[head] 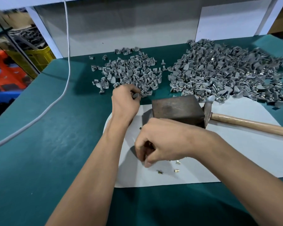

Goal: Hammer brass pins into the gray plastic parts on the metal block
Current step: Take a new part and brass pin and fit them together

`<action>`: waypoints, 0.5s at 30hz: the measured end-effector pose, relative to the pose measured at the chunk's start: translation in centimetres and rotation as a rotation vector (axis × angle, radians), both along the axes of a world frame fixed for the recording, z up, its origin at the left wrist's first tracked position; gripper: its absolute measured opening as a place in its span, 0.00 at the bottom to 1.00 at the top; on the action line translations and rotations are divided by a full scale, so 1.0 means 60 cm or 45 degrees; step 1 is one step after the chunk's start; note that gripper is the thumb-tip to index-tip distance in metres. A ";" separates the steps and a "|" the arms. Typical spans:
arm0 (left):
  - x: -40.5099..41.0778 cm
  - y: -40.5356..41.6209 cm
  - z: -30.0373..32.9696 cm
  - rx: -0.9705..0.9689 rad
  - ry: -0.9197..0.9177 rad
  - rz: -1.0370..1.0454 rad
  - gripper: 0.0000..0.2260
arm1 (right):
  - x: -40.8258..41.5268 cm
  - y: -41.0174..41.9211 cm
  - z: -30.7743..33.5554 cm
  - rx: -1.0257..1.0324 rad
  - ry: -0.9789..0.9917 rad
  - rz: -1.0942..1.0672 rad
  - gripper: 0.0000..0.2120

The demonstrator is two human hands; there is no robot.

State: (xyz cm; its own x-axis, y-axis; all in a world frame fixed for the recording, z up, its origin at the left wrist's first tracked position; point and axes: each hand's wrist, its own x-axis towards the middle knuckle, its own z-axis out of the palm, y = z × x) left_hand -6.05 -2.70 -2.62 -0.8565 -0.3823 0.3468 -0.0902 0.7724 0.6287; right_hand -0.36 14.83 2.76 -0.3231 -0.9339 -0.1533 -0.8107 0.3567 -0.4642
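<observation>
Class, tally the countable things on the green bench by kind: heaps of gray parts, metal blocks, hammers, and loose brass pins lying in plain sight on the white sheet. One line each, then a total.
Heaps of small gray plastic parts: 2
Dark square metal block: 1
Wooden-handled hammer: 1
Loose short brass pins: 3
Total: 7

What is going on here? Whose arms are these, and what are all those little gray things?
The picture comes from a camera worn on a person's head, looking down at their own arms. On the green table lie two heaps of gray plastic parts, the bigger heap on the right. The left hand pinches one gray part at the edge of the smaller heap. The right hand reaches among small brass pins on a pale sheet; whether it holds one is hidden. A dark metal block stands between the hands, and a hammer lies beside it.
</observation>
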 end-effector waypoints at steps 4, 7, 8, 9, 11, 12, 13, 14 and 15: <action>-0.004 0.004 -0.003 0.153 0.103 -0.003 0.10 | 0.002 0.000 -0.014 -0.003 -0.006 -0.007 0.03; -0.004 0.013 0.000 0.329 0.214 -0.043 0.10 | -0.005 0.010 -0.008 -0.124 0.014 -0.028 0.02; -0.004 0.017 0.002 0.408 0.244 -0.067 0.09 | -0.009 0.016 -0.004 -0.216 0.017 -0.048 0.02; -0.004 0.022 0.005 0.495 0.274 -0.099 0.10 | -0.015 0.025 0.001 -0.314 0.021 -0.094 0.03; -0.002 0.034 0.012 0.691 0.333 -0.210 0.11 | -0.029 0.049 0.007 -0.507 0.016 -0.292 0.04; 0.000 0.042 0.016 0.801 0.354 -0.289 0.11 | -0.036 0.064 0.008 -0.610 0.013 -0.412 0.03; 0.002 0.049 0.021 0.907 0.365 -0.365 0.11 | -0.043 0.077 0.008 -0.711 0.035 -0.516 0.02; 0.005 0.056 0.025 1.006 0.366 -0.429 0.10 | -0.049 0.089 0.007 -0.802 0.087 -0.598 0.01; 0.007 0.062 0.029 1.099 0.354 -0.483 0.10 | -0.054 0.099 0.003 -0.879 0.143 -0.667 0.01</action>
State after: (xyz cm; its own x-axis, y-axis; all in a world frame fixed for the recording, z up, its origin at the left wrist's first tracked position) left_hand -5.63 1.01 -0.88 -0.9050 -0.3155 0.2854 0.3055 -0.0150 0.9521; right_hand -3.63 20.75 2.97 -0.7158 -0.5334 0.4507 -0.6753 0.3645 -0.6412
